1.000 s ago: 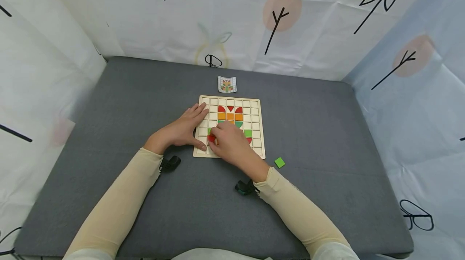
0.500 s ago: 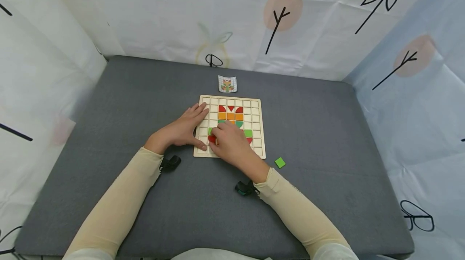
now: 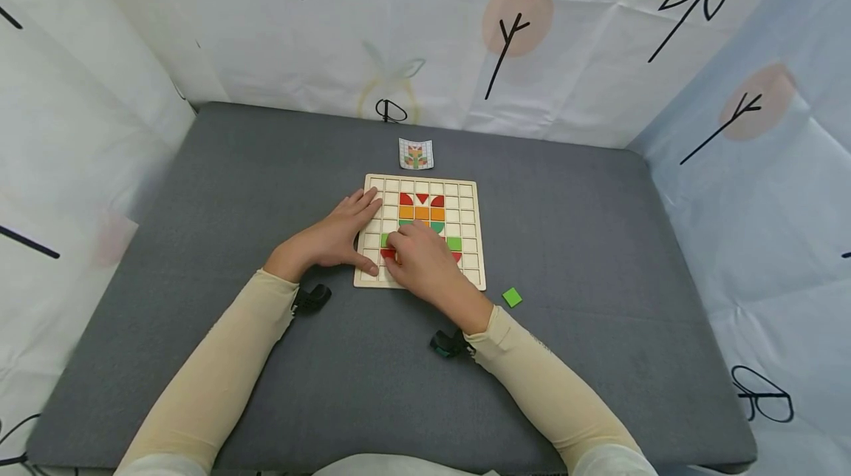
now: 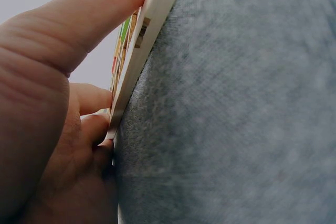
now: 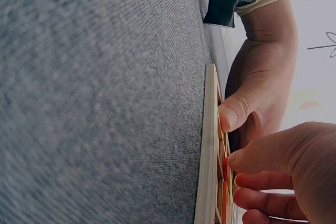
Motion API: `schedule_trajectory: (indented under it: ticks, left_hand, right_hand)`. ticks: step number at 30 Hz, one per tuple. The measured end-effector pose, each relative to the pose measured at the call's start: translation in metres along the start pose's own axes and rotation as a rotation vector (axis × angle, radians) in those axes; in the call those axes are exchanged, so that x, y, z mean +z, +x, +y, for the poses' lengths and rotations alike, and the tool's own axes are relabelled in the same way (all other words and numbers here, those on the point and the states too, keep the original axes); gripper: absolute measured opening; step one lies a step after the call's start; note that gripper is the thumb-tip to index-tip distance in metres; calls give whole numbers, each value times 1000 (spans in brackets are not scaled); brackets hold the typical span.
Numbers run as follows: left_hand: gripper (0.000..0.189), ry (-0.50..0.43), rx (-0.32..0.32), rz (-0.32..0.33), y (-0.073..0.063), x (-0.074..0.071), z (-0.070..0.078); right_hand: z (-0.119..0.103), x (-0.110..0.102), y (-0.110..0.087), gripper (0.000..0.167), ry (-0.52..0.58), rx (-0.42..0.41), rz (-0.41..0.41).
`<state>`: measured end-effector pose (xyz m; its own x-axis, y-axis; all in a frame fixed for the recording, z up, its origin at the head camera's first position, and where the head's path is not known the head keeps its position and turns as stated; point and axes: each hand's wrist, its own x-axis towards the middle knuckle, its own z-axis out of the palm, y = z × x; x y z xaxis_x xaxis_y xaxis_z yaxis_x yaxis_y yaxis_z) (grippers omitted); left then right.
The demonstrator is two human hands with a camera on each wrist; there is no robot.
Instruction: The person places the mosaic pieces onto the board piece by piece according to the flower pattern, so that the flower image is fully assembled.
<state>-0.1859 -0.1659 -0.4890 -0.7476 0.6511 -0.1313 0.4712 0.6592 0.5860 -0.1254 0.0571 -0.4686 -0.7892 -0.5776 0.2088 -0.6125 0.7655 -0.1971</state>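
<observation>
A square wooden grid board [image 3: 470, 239] lies on the grey table, with red, orange and green tiles set in its cells. My left hand [image 3: 329, 236] rests spread along the board's left edge, its thumb [image 4: 89, 19] lying on the near left corner area. Over the lower middle of the board, my right hand [image 3: 425, 258] has its fingers bent and its thumb [image 5: 252, 158] against a red rounded tile [image 3: 388, 254] in the left part of the pattern. In the right wrist view this red tile shows only as a thin edge under the thumb. The hand hides the pattern's lower middle.
One loose green square tile [image 3: 512, 297] lies on the table [image 3: 598, 239] to the right of the board. Behind the board is a small pattern card [image 3: 416, 154]. Printed cloth [image 3: 425, 32] hangs around the table's back and sides.
Under my right thumb, the red tile has turned or settled slightly, its rounded outline now showing. Both hands and the board stay nearly in place.
</observation>
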Motion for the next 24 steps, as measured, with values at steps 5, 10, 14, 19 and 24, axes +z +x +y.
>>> schedule_trajectory:
  ticks: [5, 10, 14, 19, 24]
  left_hand:
    - [133, 1, 2, 3, 0, 0, 0]
    - [135, 10, -5, -7, 1, 0, -1]
    - [135, 11, -6, -6, 2, 0, -1]
    - [135, 2, -8, -5, 1, -1, 1]
    - [134, 5, -3, -2, 1, 0, -1]
  right_hand:
    - [-1, 0, 3, 11, 12, 10, -12]
    - [0, 1, 5, 11, 11, 25, -27]
    - [1, 2, 5, 13, 8, 39, -37]
    - [1, 2, 4, 13, 12, 51, -35]
    - [2, -1, 2, 14, 8, 52, -31]
